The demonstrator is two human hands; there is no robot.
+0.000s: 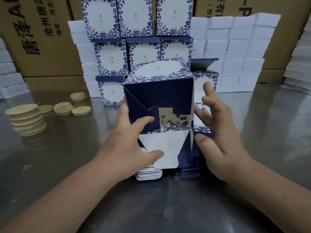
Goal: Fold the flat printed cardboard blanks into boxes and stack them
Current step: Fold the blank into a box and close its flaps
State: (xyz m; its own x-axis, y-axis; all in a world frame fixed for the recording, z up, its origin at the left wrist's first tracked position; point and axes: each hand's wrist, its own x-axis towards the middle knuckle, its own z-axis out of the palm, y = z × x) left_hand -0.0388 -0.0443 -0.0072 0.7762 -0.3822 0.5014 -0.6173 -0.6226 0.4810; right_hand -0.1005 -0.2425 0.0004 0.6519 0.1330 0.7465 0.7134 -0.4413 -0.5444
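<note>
**Closing the bottom: left hand held, right hand stood off**

You had the half-formed box [158,91] up off the table [168,207], dead ahead of you. Its long axis ran away toward 12 o'clock and tipped upward, so the unclosed bottom faced you at 6 o'clock. That was the relation that mattered, because every loose flap lay on your side of the box, within reach of both thumbs.

Your left hand [127,145] was the nearer one and did the holding. It gripped the box from 9 o'clock, its thumb pressed on the white flap [165,145] that hung down toward you, and a finger lay across the navy flap [144,113], already folded in.

Your right hand [222,137] hovered at 3 o'clock, wide open with fingers spread, holding nothing — I could not tell whether any fingertip touched the side wall. The flap on that side looked unfolded, so the next fold probably fell to that hand.

The flat blanks [149,174] lay stacked directly beneath the box. The finished boxes [111,59] stood stacked at 12 o'clock behind it, and wooden discs [27,121] sat well apart at 9 o'clock.
</note>
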